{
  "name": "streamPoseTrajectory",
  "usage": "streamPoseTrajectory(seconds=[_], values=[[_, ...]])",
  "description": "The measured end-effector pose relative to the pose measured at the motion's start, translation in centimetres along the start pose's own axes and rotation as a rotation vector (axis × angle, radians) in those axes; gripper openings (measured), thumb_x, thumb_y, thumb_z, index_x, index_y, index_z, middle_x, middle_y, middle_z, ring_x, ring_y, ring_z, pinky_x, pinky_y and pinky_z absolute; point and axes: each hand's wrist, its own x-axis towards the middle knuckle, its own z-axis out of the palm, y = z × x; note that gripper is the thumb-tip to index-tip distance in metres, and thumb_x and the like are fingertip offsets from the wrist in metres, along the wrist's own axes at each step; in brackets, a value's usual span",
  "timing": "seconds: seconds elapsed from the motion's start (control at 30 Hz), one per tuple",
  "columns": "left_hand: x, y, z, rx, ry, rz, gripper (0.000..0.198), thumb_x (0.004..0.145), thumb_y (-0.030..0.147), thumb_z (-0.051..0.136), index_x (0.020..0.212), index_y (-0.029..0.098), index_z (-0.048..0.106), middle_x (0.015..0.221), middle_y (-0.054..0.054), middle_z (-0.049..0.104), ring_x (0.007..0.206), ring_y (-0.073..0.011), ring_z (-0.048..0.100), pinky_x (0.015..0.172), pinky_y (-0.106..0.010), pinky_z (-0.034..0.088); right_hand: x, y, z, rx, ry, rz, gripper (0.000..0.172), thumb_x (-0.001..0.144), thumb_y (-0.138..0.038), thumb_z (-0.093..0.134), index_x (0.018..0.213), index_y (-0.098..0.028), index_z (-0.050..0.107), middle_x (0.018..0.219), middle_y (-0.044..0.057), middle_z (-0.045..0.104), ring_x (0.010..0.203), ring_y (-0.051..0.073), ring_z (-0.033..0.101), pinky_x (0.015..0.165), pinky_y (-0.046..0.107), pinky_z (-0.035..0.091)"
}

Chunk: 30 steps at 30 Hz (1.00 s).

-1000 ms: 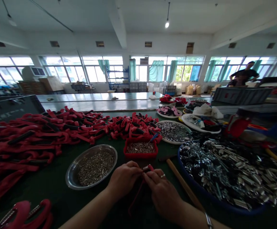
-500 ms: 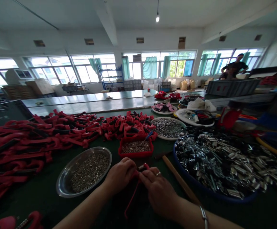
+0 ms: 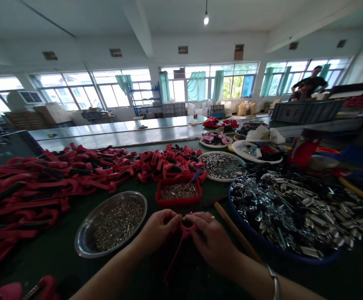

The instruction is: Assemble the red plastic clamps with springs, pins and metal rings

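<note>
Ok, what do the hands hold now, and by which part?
The left hand and right hand together hold a red strap at its top end, near a small metal piece; the rest hangs down.

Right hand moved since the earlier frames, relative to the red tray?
Yes: the right hand has moved forward, closer to the red tray.

Dangling red strap (image 3: 184,234), small metal clip (image 3: 185,217)

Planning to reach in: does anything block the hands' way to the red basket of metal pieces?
Nothing visible does: the red basket sits just beyond the left hand and right hand, which hold a red strap.
</note>
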Motion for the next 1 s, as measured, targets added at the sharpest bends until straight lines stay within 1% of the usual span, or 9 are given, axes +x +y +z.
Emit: streamPoseTrajectory(seconds=[0.13, 0.23, 0.3, 0.4, 0.53, 0.67, 0.77, 0.87, 1.0], values=[[-0.4, 0.5, 1.0, -0.286, 0.001, -0.073, 0.041, 0.067, 0.057, 0.060, 0.067, 0.017, 0.050, 0.049, 0.008, 0.043, 0.041, -0.0043, 0.033, 0.041, -0.018, 0.024, 1.7, -0.7, -0.1, 0.220, 0.117, 0.037, 0.010, 0.081, -0.024, 0.057, 0.082, -0.020, 0.067, 0.082, 0.003, 0.065, 0.079, 0.015, 0.058, 0.072, 0.027, 0.047], [-0.7, 1.3, 1.5, -0.456, 0.048, -0.152, 0.041, 0.065, 0.056, 0.062, 0.068, 0.019, 0.046, 0.043, 0.012, 0.033, 0.036, -0.0028, 0.022, 0.036, -0.017, 0.014, 2.9, -1.1, 0.2, 0.273, 0.202, 0.055, 0.006, 0.076, -0.024, 0.064, 0.073, -0.019, 0.064, 0.074, 0.001, 0.062, 0.070, 0.014, 0.057, 0.065, 0.025, 0.046], [-0.9, 1.7, 1.4, -0.523, 0.060, -0.184, 0.040, 0.063, 0.054, 0.064, 0.070, 0.020, 0.045, 0.041, 0.013, 0.031, 0.035, -0.0025, 0.019, 0.035, -0.016, 0.010, 3.5, -1.3, 0.4, 0.277, 0.213, 0.051, 0.009, 0.077, -0.024, 0.063, 0.071, -0.018, 0.062, 0.072, 0.001, 0.060, 0.068, 0.013, 0.055, 0.062, 0.024, 0.045], [-1.1, 1.5, 0.8, -0.555, 0.043, -0.208, 0.041, 0.060, 0.052, 0.067, 0.071, 0.019, 0.047, 0.043, 0.012, 0.035, 0.036, -0.0019, 0.024, 0.036, -0.015, 0.014, 4.0, -1.3, 1.0, 0.253, 0.138, 0.047, 0.010, 0.080, -0.022, 0.057, 0.071, -0.018, 0.057, 0.071, 0.001, 0.057, 0.064, 0.012, 0.052, 0.057, 0.023, 0.043], [-1.1, 0.3, 0.3, -0.555, 0.043, -0.223, 0.042, 0.058, 0.051, 0.070, 0.068, 0.015, 0.050, 0.049, 0.008, 0.043, 0.041, -0.0023, 0.035, 0.042, -0.015, 0.024, 4.0, -0.9, 1.9, 0.079, 0.027, -0.043, 0.010, 0.084, -0.017, 0.047, 0.075, -0.018, 0.052, 0.076, 0.003, 0.054, 0.070, 0.014, 0.052, 0.064, 0.026, 0.043], [-1.0, -0.2, 0.4, -0.601, 0.105, -0.227, 0.041, 0.057, 0.049, 0.071, 0.067, 0.015, 0.051, 0.049, 0.008, 0.044, 0.043, -0.0030, 0.038, 0.045, -0.016, 0.029, 3.9, -0.8, 2.4, -0.106, -0.002, -0.109, 0.011, 0.086, -0.017, 0.040, 0.082, -0.018, 0.050, 0.085, 0.006, 0.054, 0.077, 0.017, 0.052, 0.069, 0.029, 0.042], [-1.0, -0.1, 0.3, -0.604, 0.102, -0.236, 0.040, 0.058, 0.049, 0.070, 0.068, 0.015, 0.051, 0.049, 0.009, 0.043, 0.043, -0.0031, 0.038, 0.043, -0.015, 0.027, 4.3, -1.1, 2.1, -0.132, -0.030, -0.138, 0.009, 0.086, -0.016, 0.041, 0.081, -0.019, 0.049, 0.085, 0.006, 0.054, 0.079, 0.017, 0.052, 0.069, 0.028, 0.042], [-0.9, -0.3, 0.2, -0.552, 0.070, -0.226, 0.041, 0.061, 0.054, 0.065, 0.070, 0.016, 0.052, 0.049, 0.008, 0.043, 0.041, -0.0033, 0.035, 0.041, -0.016, 0.025, 4.6, -1.1, 1.9, -0.130, -0.072, -0.159, 0.012, 0.086, -0.015, 0.039, 0.079, -0.019, 0.048, 0.082, 0.005, 0.054, 0.076, 0.017, 0.052, 0.069, 0.028, 0.043], [-0.7, -0.6, 0.0, -0.282, 0.082, -0.119, 0.039, 0.072, 0.054, 0.052, 0.072, 0.015, 0.055, 0.053, 0.005, 0.048, 0.044, -0.0064, 0.041, 0.045, -0.019, 0.032, 4.5, -0.6, 2.1, -0.153, -0.093, -0.158, 0.013, 0.088, -0.017, 0.036, 0.081, -0.019, 0.047, 0.084, 0.006, 0.053, 0.076, 0.017, 0.051, 0.069, 0.029, 0.043]])
